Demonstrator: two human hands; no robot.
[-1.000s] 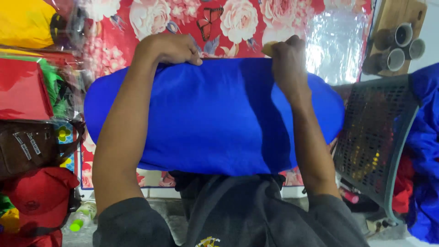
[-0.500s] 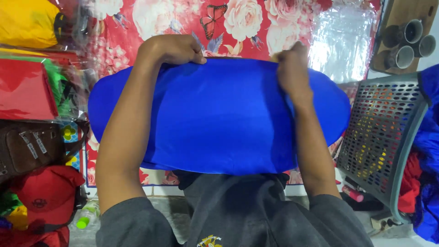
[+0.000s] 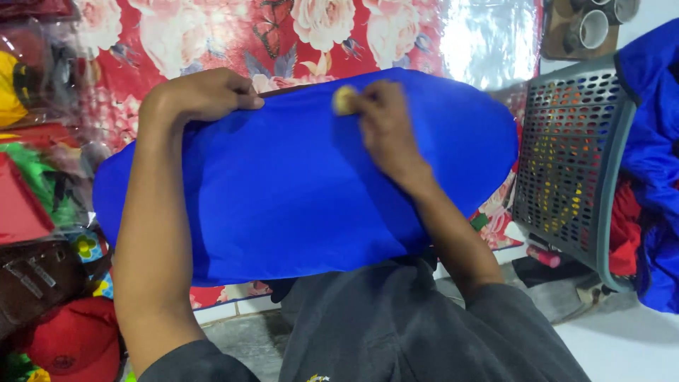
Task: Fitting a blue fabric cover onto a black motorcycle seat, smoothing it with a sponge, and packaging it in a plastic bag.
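1. My left hand (image 3: 201,95) is still pinching the far edge of the blue cloth (image 3: 297,191), fingers closed on it
2. My right hand (image 3: 378,120) has moved inward from the far right edge and is now lying flat on the cloth, gripping nothing
3. The cloth is lying spread over the floral table (image 3: 233,35), so smoothing is under way

Left of the left hand (image 3: 201,95), clear plastic packages (image 3: 42,78) are stacked along the edge (their contents show only as yellow, red and green patches). Below them lies a flat red package (image 3: 21,209). No labels, signs or screens can be made out near either hand.
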